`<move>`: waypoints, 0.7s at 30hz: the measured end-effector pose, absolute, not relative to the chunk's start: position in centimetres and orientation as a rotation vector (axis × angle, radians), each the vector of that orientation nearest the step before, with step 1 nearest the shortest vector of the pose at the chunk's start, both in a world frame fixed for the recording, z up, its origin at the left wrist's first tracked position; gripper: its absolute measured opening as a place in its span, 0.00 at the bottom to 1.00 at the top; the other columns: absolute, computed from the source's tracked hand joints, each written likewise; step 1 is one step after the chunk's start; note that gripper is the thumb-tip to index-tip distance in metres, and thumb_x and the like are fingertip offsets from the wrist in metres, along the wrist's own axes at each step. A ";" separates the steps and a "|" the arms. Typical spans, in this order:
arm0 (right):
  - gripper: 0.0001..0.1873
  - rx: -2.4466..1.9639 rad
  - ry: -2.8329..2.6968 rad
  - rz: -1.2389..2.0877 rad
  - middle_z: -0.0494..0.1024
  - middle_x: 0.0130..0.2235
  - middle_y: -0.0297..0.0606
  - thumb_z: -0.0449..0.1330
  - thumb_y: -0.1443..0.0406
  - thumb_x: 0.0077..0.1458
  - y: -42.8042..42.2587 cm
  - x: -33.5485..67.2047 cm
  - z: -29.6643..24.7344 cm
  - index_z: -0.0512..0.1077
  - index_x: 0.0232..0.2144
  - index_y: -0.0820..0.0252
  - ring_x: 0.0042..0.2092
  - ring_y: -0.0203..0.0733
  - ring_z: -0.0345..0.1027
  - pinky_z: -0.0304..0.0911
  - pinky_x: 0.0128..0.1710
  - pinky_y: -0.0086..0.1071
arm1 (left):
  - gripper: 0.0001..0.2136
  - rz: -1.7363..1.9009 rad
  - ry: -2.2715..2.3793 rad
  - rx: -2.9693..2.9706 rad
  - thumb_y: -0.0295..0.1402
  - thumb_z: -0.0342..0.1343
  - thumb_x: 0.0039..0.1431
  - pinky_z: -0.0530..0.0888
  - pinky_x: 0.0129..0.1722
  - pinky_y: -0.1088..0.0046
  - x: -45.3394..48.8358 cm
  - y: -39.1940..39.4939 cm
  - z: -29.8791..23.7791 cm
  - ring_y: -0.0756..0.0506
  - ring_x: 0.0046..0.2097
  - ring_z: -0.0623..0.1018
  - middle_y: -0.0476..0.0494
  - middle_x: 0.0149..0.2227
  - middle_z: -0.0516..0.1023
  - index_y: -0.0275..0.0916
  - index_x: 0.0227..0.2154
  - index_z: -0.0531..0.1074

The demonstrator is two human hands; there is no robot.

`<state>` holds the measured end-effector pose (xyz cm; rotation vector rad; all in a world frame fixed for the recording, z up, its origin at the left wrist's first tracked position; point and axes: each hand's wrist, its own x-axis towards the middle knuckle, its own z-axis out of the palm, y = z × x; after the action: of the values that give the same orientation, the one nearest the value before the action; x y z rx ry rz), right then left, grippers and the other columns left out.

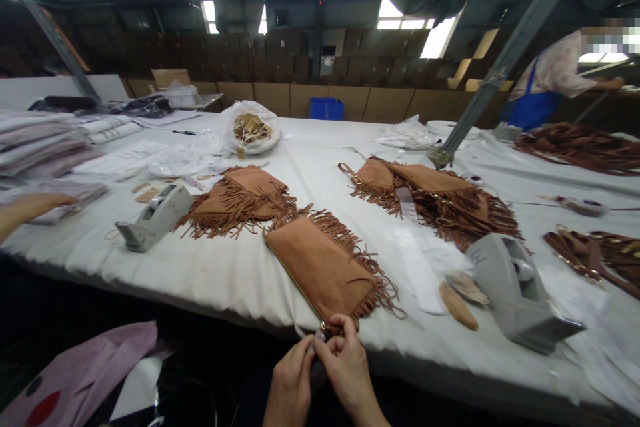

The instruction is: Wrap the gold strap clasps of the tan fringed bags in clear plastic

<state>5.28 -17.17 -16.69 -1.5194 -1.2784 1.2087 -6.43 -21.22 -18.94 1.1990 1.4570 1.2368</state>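
Observation:
A brown suede pouch (323, 263) with long fringe lies at the table's front edge, its zipper side toward me. At its near corner a small gold metal clasp (325, 328) shows just above my fingertips. My left hand (293, 373) is closed, thumb and fingers pinched close by the clasp; what they pinch is hidden. My right hand (347, 360) is pinched too, its fingers at the clasp and its thumb meeting the left fingertips. A thin pale strip (300, 331) sticks out beside the left fingers.
More fringed pouches lie behind left (250, 190) and right (430, 180). Tape dispensers stand left (157, 217) and right (517, 293). Further back is a plastic bag of tags (250, 130). Another person's arm (35, 210) reaches in at left; a person in a blue apron (537, 90) is behind right.

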 end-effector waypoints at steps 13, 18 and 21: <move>0.18 -1.392 -1.357 1.347 0.78 0.23 0.31 0.60 0.61 0.48 -17.8 6.6 -16.1 0.63 0.43 0.57 0.24 0.41 0.72 0.65 0.27 0.30 | 0.20 1.222 1.030 0.186 0.42 0.70 0.35 0.47 0.14 0.84 -5.1 -19.9 -18.9 0.61 0.14 0.51 0.58 0.13 0.61 0.31 0.23 0.72; 0.22 -1.448 -1.431 1.214 0.81 0.29 0.35 0.55 0.58 0.53 -18.4 8.0 -16.1 0.65 0.50 0.57 0.20 0.41 0.71 0.65 0.24 0.32 | 0.23 1.270 1.232 0.452 0.52 0.64 0.40 0.50 0.14 0.83 -4.6 -20.4 -19.3 0.59 0.14 0.53 0.60 0.13 0.58 0.33 0.25 0.71; 0.24 -1.524 -1.377 1.109 0.81 0.30 0.36 0.55 0.57 0.52 -18.9 9.4 -16.0 0.66 0.52 0.56 0.20 0.41 0.70 0.65 0.24 0.32 | 0.24 1.267 1.392 0.639 0.54 0.60 0.44 0.54 0.15 0.81 -5.1 -20.6 -19.2 0.57 0.16 0.56 0.59 0.14 0.58 0.34 0.28 0.73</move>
<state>9.41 -18.86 -16.02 -1.5238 -1.3769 1.1090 -5.09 -20.59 -19.21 0.6386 1.3922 1.2670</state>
